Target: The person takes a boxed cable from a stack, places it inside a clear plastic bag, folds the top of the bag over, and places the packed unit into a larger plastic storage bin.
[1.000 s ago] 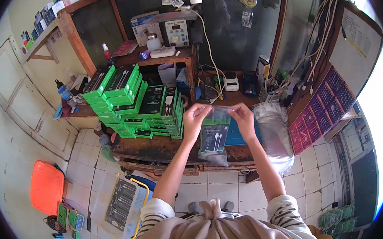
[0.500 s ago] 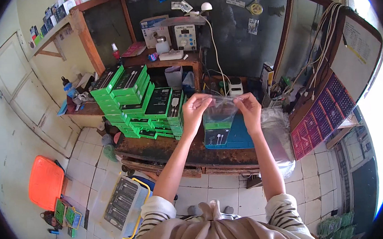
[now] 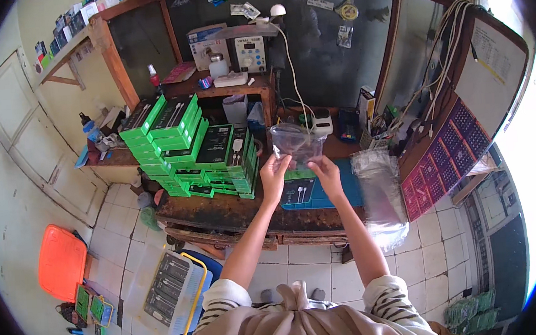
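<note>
The dark wooden bench [image 3: 221,212] carries a big stack of green boxes [image 3: 194,145] on the person's left and a pile of clear plastic bags [image 3: 380,190] on the right. A blue mat [image 3: 345,193] lies between them, with 1 green-and-black boxed item [image 3: 299,190] on it. Held up above that box is a clear plastic bag [image 3: 296,143], its mouth upward. The left hand [image 3: 275,176] and right hand [image 3: 326,172] each pinch a lower corner, about equally near; the box lies directly beneath.
</note>
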